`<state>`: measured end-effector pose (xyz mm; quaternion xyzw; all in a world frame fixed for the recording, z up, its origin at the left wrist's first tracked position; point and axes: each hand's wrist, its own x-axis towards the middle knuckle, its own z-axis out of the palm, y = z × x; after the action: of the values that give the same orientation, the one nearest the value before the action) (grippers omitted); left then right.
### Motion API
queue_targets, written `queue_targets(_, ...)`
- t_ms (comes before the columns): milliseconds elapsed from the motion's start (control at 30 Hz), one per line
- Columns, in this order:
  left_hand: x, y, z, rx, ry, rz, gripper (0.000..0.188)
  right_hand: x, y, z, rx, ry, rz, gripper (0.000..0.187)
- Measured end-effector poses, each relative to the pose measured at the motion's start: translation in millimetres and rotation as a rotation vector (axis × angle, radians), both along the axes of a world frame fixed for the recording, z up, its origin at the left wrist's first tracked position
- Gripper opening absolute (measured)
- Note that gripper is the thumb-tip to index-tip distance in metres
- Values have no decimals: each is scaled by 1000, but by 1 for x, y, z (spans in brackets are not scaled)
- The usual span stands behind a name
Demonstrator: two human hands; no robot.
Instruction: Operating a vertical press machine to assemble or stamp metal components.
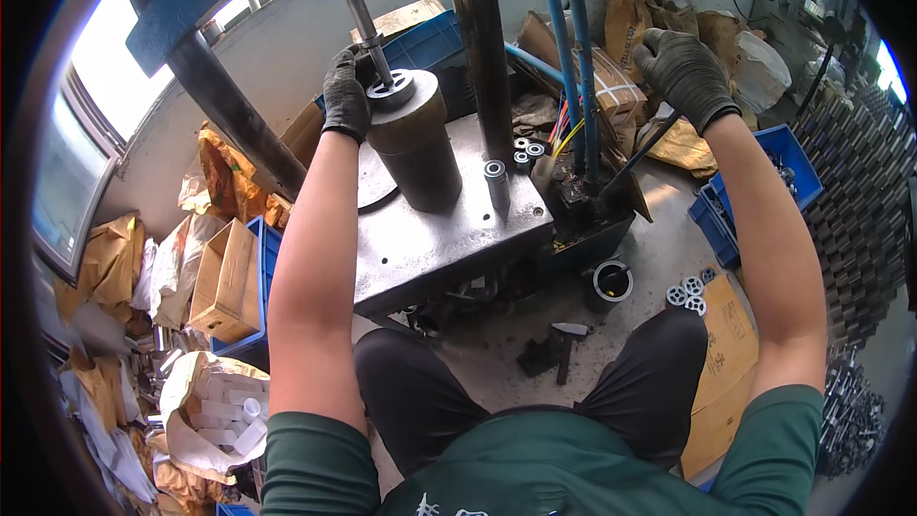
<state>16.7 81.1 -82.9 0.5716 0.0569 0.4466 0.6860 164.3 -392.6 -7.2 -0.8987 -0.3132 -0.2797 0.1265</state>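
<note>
A dark grey glove covers my left hand [346, 97], which is closed at the left side of a round spoked metal part [392, 90]. That part sits on top of a thick steel cylinder [413, 148], under a slim steel rod [355, 5] that comes down into its middle. The cylinder stands on a metal press table [430, 253]. Over on the right, my gloved right hand [683, 78] is closed at the upper end of a dark lever [642, 155]. The lever's end is hidden behind the hand.
Small bearings [531, 149] and a short post [496, 186] stand on the table's right side. Several spoked wheels [688, 294] lie on cardboard [718, 363]. A hammer [565, 349] and a round pot [611, 283] are on the floor. Blue bins [788, 167] stand right.
</note>
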Motion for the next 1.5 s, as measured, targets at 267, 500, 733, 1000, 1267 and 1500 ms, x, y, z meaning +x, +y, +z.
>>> queue_targets(267,-30,-93,-7,897,76,850,20,-12,-4,5,10,95,3,33)
queue_targets(500,-46,-187,-117,1463,253,332,34,-12,-6,5,-57,65,8,56)
queue_targets(733,-27,-187,-167,1402,477,423,26,-23,-14,12,-65,197,48,92)
queue_targets(1000,-59,-226,-164,1198,332,464,17,-79,-62,-25,-62,-22,88,50)
queue_targets(1267,-144,-329,-144,129,406,-355,34,-225,-93,-130,269,-4,684,34)
queue_targets(1500,-178,-328,-127,116,577,-582,54,-218,-41,-213,525,436,819,34)
